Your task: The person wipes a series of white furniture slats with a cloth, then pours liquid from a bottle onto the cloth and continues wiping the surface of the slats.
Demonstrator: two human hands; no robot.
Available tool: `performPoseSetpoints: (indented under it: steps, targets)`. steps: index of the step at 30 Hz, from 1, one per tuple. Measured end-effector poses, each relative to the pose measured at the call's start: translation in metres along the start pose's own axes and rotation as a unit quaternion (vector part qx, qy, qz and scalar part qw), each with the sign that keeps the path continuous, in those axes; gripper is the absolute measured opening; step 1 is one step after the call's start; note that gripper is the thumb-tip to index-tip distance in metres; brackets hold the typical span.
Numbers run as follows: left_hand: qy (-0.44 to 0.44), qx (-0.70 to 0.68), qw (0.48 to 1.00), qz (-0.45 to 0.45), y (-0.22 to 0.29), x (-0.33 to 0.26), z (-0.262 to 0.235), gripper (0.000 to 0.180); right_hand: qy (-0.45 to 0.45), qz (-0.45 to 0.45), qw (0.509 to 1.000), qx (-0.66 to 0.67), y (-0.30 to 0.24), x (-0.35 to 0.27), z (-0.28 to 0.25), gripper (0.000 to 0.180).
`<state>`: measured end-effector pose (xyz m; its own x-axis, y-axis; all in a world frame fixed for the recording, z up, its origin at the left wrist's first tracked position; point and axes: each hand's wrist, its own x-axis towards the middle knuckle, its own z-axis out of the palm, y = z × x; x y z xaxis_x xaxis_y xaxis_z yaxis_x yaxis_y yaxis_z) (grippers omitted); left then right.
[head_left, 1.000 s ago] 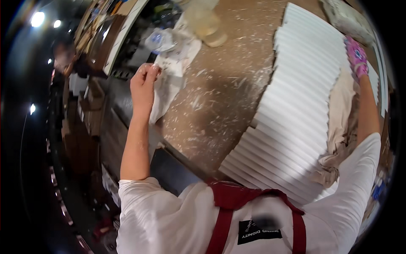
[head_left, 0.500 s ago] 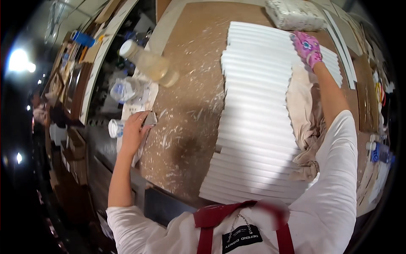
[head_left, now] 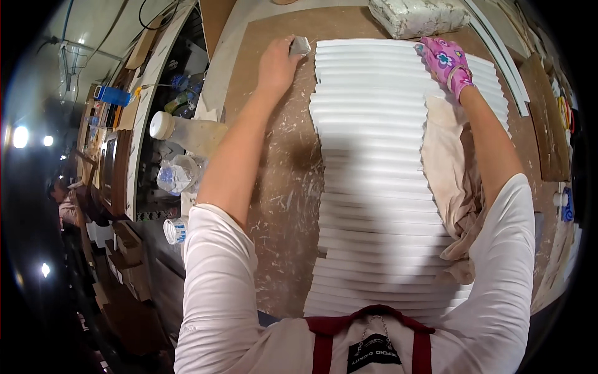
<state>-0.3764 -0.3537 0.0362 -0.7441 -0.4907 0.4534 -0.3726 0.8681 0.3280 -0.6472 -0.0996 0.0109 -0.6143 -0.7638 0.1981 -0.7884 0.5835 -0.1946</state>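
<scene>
Long white ribbed strips (head_left: 367, 124) lie side by side across the brown board. Beyond their far left corner, my left hand (head_left: 278, 65) is closed around a small grey block (head_left: 300, 45), which looks like a sanding block. My right hand (head_left: 446, 60), in a pink flowered glove, rests on the farthest strips, its fingers bent against a strip. The fingertips' undersides are hidden. A crumpled beige cloth (head_left: 445, 143) lies over the strips' right part, beside my right forearm.
A plastic-wrapped white bundle (head_left: 417, 17) sits at the far edge. Along the left stand a capped bottle (head_left: 193, 134) of cloudy liquid, a crumpled clear plastic bottle (head_left: 177, 174) and a white cup (head_left: 174, 231). Pale flecks cover the brown board (head_left: 283, 249).
My left hand has carried the grey block from the board's left edge to the far end, near the strips' corner. My right hand stays on the far strips.
</scene>
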Motion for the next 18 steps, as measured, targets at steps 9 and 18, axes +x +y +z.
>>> performPoseSetpoints:
  steps: [9,18]
  targets:
    - [-0.016,0.035,0.999,0.011,-0.006,0.008,0.020,0.036,-0.006,-0.054,0.995,-0.080,0.011,0.008,0.006,0.040]
    - [0.029,0.019,0.999,-0.024,0.001,0.005,0.023,0.034,0.006,-0.026,0.997,-0.077,0.002,0.002,0.002,0.035]
